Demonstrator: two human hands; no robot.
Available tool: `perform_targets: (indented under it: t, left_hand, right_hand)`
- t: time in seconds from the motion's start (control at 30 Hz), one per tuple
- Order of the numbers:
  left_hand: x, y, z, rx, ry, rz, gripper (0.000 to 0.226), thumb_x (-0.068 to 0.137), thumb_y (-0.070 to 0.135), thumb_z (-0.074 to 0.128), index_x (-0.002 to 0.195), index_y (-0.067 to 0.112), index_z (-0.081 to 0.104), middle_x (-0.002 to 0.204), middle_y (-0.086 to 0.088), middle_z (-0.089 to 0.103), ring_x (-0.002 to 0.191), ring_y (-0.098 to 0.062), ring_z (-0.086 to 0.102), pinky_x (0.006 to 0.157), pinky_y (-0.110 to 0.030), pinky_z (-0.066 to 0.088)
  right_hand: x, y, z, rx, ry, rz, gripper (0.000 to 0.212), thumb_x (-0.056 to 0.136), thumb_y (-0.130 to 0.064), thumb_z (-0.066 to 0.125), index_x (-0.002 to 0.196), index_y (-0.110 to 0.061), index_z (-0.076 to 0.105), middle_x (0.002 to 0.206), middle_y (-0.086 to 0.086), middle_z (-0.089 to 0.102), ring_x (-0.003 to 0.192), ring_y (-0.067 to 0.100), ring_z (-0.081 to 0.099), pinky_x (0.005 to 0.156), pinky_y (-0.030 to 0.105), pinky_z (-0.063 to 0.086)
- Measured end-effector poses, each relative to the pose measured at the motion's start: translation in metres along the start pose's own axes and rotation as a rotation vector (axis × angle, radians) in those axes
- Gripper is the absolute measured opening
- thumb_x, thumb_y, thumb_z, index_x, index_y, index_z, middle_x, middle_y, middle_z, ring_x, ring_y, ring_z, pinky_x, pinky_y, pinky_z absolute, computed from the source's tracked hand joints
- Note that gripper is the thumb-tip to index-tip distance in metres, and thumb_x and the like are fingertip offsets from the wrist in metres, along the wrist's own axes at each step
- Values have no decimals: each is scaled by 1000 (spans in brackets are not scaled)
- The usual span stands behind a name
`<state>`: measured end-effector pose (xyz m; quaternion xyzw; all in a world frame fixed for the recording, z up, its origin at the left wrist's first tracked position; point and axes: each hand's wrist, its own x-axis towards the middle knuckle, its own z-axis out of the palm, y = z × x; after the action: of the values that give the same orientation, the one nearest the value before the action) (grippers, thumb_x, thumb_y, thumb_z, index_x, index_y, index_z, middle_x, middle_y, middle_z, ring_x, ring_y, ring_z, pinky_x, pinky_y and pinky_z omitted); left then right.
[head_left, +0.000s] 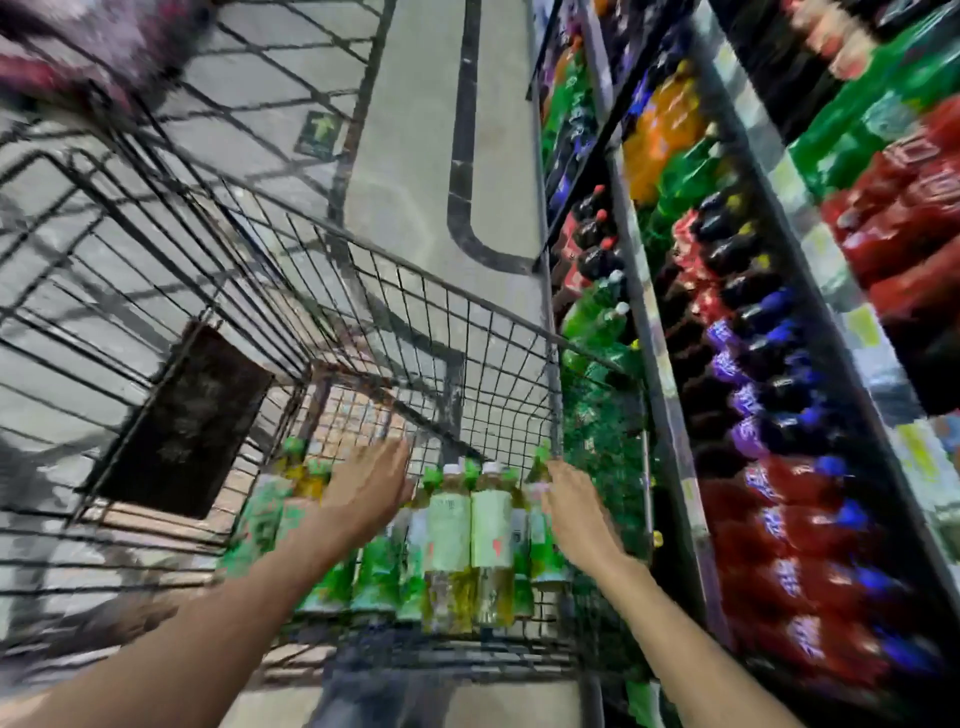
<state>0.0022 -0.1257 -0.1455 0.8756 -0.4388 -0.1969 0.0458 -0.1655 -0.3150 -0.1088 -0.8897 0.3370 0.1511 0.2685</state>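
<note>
Green-label tea bottles (467, 525) packed side by side at near end of wire shopping cart (457, 332), 6 o'clock in view, caps toward 12

Left hand (369, 488) over row's 9 o'clock side, fingers straight, gripping nothing

Right hand (571, 499) at row's 3 o'clock end, against outermost bottle; blur, cannot tell whether fingers curl round it

Soda shelves (753, 312) at 3 o'clock, just beside cart

Black panel (187, 421) on cart wall, 9 o'clock
</note>
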Motion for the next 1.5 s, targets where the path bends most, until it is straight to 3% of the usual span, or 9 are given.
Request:
perform_targets:
  t: [0.17,0.27,0.37,0.57,0.73,0.93,1.03,1.13,1.5]
  left_hand:
    - [17,22,59,-103,-246,-162,47,98,36,35,136,7,37,135,-14,48,116,-29,51,93,-38,44]
    - [13,37,89,-189,-417,-260,58,100,41,30,145,5,21,151,-16,27,126,-29,45,96,-36,41]
    - [5,52,116,-481,-500,-437,56,97,41,41,138,4,31,146,-18,34,123,-31,47,95,-37,41]
    - [1,69,129,-772,-477,-643,72,87,41,62,137,1,30,140,-16,41,128,-28,42,102,-32,36]
    - [2,65,132,-915,-389,-754,62,67,32,83,114,10,50,113,-7,62,100,-23,61,85,-36,52]
    - [10,65,118,-890,-462,-794,30,69,37,80,68,22,55,78,1,65,71,-14,61,62,-24,49]
    - [12,60,120,-956,-498,-840,54,54,52,81,86,13,62,87,-2,68,74,-14,63,56,-22,49]
    - [7,56,129,-1081,-457,-882,74,40,52,82,98,11,64,90,-3,71,76,-16,68,56,-25,54]
    - [3,54,102,-1290,-520,-856,16,80,11,70,91,4,61,73,-7,65,55,-14,60,43,-20,46]
  right_hand:
    - [27,12,62,178,-97,145,41,101,-27,35,138,-10,40,143,2,40,134,21,35,111,34,27]
    - [31,15,90,229,-110,238,35,100,-29,34,130,-14,44,128,3,51,122,24,47,92,32,39]
    - [30,14,106,323,-139,382,53,99,-32,40,145,-11,27,145,8,34,135,27,32,107,33,31]
    - [25,17,131,394,-112,506,66,87,-43,58,140,-11,35,135,12,43,121,31,48,101,43,42]
    - [27,26,136,436,-120,530,63,78,-42,68,129,-12,47,122,7,50,109,25,54,94,41,48]
    - [23,35,127,576,-145,550,57,83,-39,66,130,-16,45,124,2,48,112,17,50,91,31,46]
    - [22,36,128,535,-141,526,57,80,-32,71,127,-11,47,118,2,47,106,15,48,78,17,42]
    - [22,35,132,502,-139,541,60,73,-29,76,122,-9,48,114,4,45,107,19,49,83,26,45]
    - [24,13,148,470,-111,741,75,44,-49,82,104,-12,56,104,4,56,94,23,59,76,37,55]
